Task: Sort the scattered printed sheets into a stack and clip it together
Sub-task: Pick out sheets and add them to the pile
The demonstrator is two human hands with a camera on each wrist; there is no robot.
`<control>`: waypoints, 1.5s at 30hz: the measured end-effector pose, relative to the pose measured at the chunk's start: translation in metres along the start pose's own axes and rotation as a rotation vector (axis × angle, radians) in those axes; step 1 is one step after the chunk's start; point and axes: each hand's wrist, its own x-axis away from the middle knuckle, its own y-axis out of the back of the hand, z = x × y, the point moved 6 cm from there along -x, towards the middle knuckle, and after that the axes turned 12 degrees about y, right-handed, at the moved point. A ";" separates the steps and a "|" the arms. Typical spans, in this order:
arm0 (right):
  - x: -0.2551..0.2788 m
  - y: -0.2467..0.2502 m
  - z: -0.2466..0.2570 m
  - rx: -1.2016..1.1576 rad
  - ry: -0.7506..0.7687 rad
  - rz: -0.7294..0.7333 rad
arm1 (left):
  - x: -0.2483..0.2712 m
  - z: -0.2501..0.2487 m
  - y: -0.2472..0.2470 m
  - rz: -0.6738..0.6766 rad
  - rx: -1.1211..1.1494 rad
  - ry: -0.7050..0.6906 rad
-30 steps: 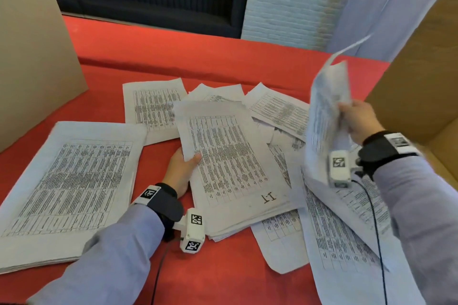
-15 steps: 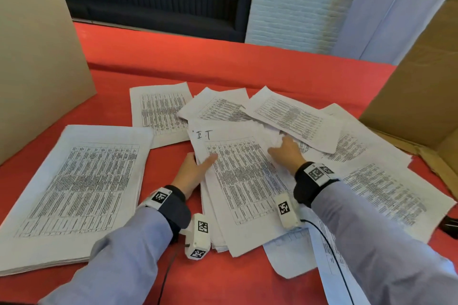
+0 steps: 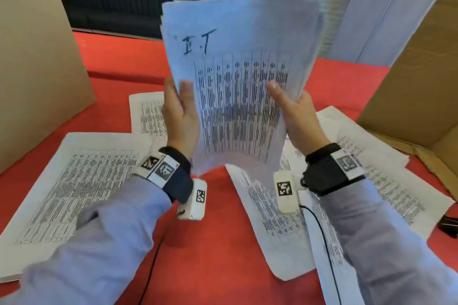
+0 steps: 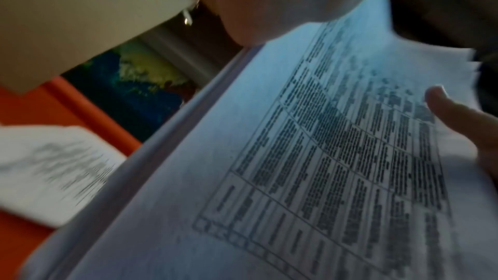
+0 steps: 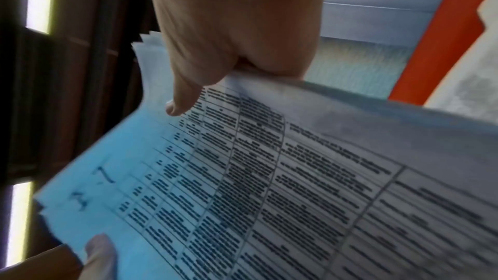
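A sheaf of printed sheets (image 3: 238,86) stands upright in the air above the red table, its top page marked "I.T" by hand. My left hand (image 3: 182,114) grips its left edge, thumb on the front. On the right edge my right hand (image 3: 292,111) grips likewise, thumb on the print. The left wrist view shows the sheaf (image 4: 310,167) close up with the other hand's thumb at its far edge. In the right wrist view my thumb presses the sheaf (image 5: 269,178). Loose sheets (image 3: 386,181) lie scattered to the right, and a thick stack (image 3: 64,188) lies flat at the left.
Cardboard walls stand at the left (image 3: 34,57) and right (image 3: 421,77). One sheet (image 3: 146,111) lies behind my left hand, another (image 3: 272,225) under my right wrist. A small black object (image 3: 449,226) lies at the right edge. Bare red tablecloth (image 3: 218,242) shows between my arms.
Half a second ago the sheaf lay flat on the table under both hands. Both hands have since gripped its sides and lifted it upright.
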 end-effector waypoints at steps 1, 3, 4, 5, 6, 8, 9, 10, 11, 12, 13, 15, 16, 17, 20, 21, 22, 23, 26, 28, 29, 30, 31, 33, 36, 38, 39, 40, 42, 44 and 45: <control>-0.002 -0.002 0.006 -0.001 0.036 0.033 | -0.002 -0.008 0.001 -0.018 0.014 -0.013; 0.003 -0.003 0.004 0.019 0.034 0.089 | -0.006 -0.005 0.007 -0.014 0.003 0.016; 0.009 -0.003 -0.001 0.014 0.001 0.110 | -0.005 0.004 0.011 0.017 0.002 0.038; 0.016 -0.003 -0.007 0.011 -0.035 0.128 | -0.005 0.017 0.013 0.069 0.012 0.092; 0.023 -0.001 -0.018 0.015 -0.082 0.121 | -0.004 0.031 0.015 0.107 -0.002 0.145; 0.032 0.001 -0.038 0.031 -0.168 0.048 | 0.004 0.051 0.014 0.178 -0.075 0.203; 0.035 0.001 -0.044 0.054 -0.200 0.011 | 0.007 0.057 0.014 0.187 -0.074 0.226; 0.037 -0.002 -0.048 0.089 -0.229 -0.005 | 0.006 0.066 0.012 0.181 -0.075 0.258; 0.041 -0.005 -0.051 0.126 -0.245 0.000 | 0.007 0.070 0.011 0.188 -0.131 0.274; 0.043 -0.007 -0.054 0.158 -0.250 0.008 | 0.006 0.065 0.007 0.185 -0.183 0.255; 0.041 -0.009 -0.052 0.224 -0.221 0.023 | 0.007 0.059 0.003 0.148 -0.177 0.214; 0.035 -0.008 -0.042 0.194 -0.178 -0.056 | 0.002 0.043 0.013 -0.133 -0.162 0.190; 0.029 -0.009 -0.037 0.128 -0.139 -0.131 | -0.001 0.041 0.020 -0.297 -0.202 0.192; 0.022 -0.010 -0.029 0.118 -0.069 -0.177 | 0.003 0.028 0.016 -0.298 -0.176 0.131; 0.023 -0.024 -0.016 0.124 0.015 -0.144 | 0.025 0.004 -0.003 -0.024 -0.180 -0.130; 0.026 -0.027 -0.014 0.109 0.042 -0.125 | 0.026 0.007 0.000 -0.031 -0.192 -0.159; 0.028 -0.028 -0.014 0.086 0.063 -0.138 | 0.023 0.007 0.000 -0.067 -0.149 -0.142; 0.030 -0.026 -0.011 0.062 0.085 -0.162 | 0.021 0.008 0.004 -0.111 -0.099 -0.121; 0.026 -0.017 -0.009 -0.017 0.116 -0.176 | 0.011 -0.003 0.010 -0.128 -0.006 -0.100; 0.024 -0.012 -0.013 0.013 0.111 -0.099 | 0.007 -0.004 0.015 -0.056 -0.013 -0.098; 0.024 -0.009 -0.016 0.022 0.084 -0.070 | 0.006 -0.003 0.017 -0.015 -0.031 -0.073; 0.024 -0.005 -0.020 0.008 0.037 -0.065 | 0.004 0.000 0.018 0.023 -0.035 -0.051; 0.024 -0.001 -0.025 -0.013 -0.009 -0.091 | 0.003 0.002 0.018 0.060 -0.036 -0.024; 0.021 0.002 -0.027 -0.046 -0.031 -0.144 | 0.002 0.000 0.016 0.084 -0.030 -0.002; 0.014 -0.004 -0.014 -0.062 0.064 -0.223 | -0.003 -0.001 0.015 0.004 -0.011 -0.010; 0.011 -0.009 -0.006 -0.063 0.106 -0.253 | -0.007 0.000 0.012 -0.050 0.031 0.037; 0.009 -0.011 -0.003 -0.068 0.126 -0.254 | -0.008 0.000 0.009 -0.048 0.031 0.050; 0.007 -0.012 -0.001 -0.072 0.150 -0.252 | -0.009 -0.002 0.007 -0.041 0.016 0.035; 0.003 -0.012 0.005 -0.060 0.207 -0.255 | -0.008 -0.007 0.007 -0.040 -0.007 -0.026; 0.000 -0.012 0.002 -0.014 0.215 -0.224 | -0.009 -0.004 0.010 -0.032 0.020 -0.011; 0.001 -0.013 -0.003 0.038 0.187 -0.191 | -0.009 0.000 0.011 -0.007 0.036 0.026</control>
